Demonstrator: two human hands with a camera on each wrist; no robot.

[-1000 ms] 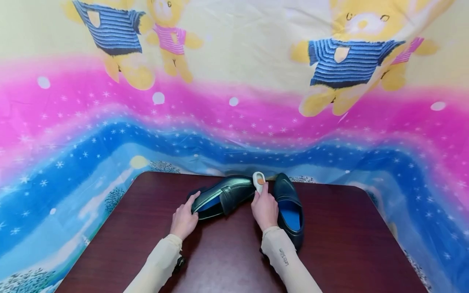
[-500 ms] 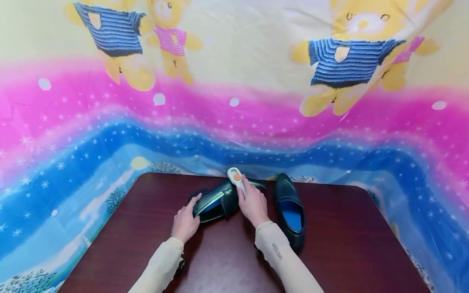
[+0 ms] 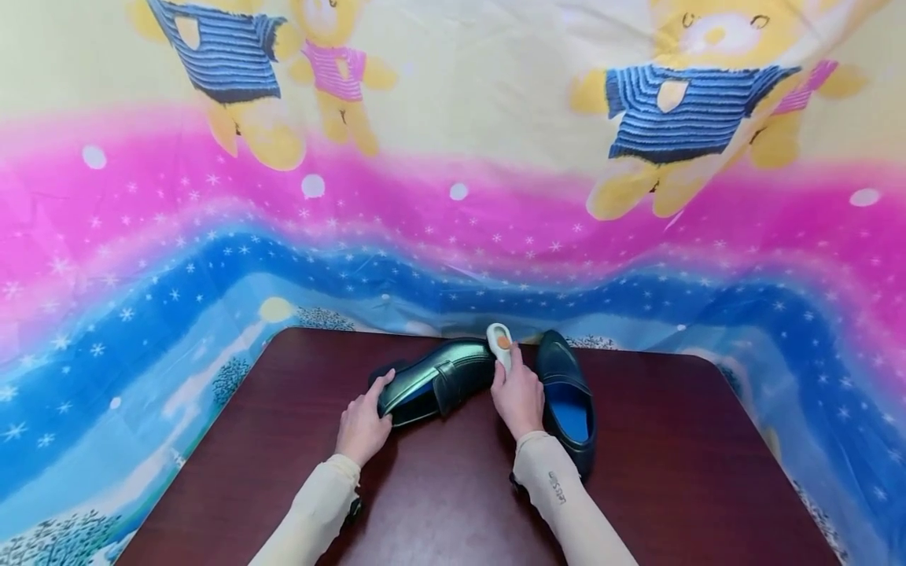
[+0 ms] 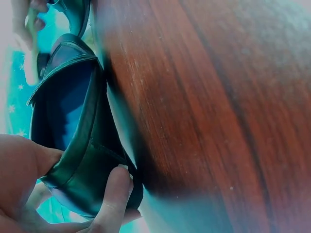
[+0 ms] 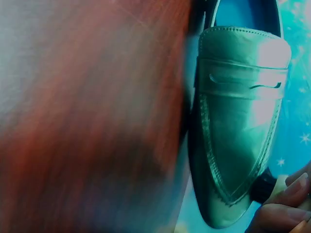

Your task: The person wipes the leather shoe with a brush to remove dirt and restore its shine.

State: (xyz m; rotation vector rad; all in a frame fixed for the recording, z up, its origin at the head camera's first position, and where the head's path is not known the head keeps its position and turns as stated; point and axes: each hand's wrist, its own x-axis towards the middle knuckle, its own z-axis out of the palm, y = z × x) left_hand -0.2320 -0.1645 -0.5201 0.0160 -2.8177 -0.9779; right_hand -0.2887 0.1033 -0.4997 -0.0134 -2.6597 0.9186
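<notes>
A shiny dark green-black loafer [image 3: 463, 377] with a blue insole lies tilted on its side on the table. My left hand [image 3: 362, 424] grips its heel; in the left wrist view the thumb hooks over the collar and the fingers [image 4: 116, 189] press the outside of the heel. A small white-handled brush [image 3: 504, 360] with an orange spot is held in my right hand [image 3: 520, 397] at the toe end. From the right wrist, its dark bristles [image 5: 264, 187] show against the side of the toe. Part of the handle is hidden by the fingers.
The matching loafer [image 3: 557, 363] stands upright just right of my right hand, toe pointing away. Under everything is a dark red-brown wooden table [image 3: 672, 472] with rounded far corners. A bear-print cloth [image 3: 453, 244] hangs along its back edge.
My right hand swept the brush leftward from the toe over the loafer's upper, then back right to the toe. The left hand keeps its grip on the heel.
</notes>
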